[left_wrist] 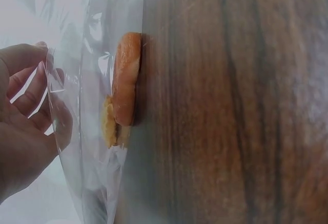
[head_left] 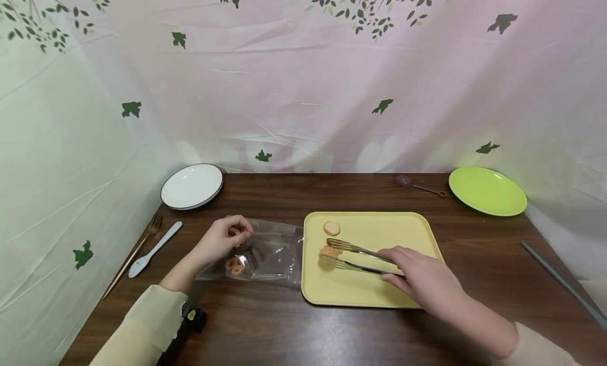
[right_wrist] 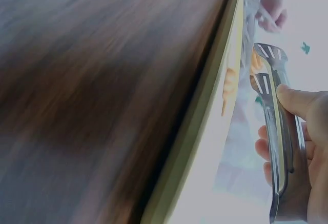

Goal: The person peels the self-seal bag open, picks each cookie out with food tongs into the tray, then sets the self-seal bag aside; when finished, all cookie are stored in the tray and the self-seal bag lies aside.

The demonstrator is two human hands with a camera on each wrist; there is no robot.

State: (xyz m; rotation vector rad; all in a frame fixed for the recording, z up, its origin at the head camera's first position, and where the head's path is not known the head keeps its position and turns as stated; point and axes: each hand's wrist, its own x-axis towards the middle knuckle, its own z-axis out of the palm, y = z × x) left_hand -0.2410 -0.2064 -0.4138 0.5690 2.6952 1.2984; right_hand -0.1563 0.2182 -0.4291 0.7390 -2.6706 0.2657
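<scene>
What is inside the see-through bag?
Inside the plastic bag lie orange cookies near its bottom. The left hand pinches the bag's edge. Folds and glare hide exactly how many cookies are there.

yellow tray (head_left: 379, 292), lime plate (head_left: 488, 192), leaf-patterned curtain (head_left: 303, 81)

We're seeing open tray (head_left: 379, 292) beside the tongs' tips (head_left: 332, 253); just past our left fingers (head_left: 239, 231), the bag (head_left: 272, 253) is crowding things.

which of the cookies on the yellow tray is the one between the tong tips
The rough orange-brown cookie at the tray's left edge, between the tongs' tips. The other, a pale round cookie, lies apart, farther back.
</scene>
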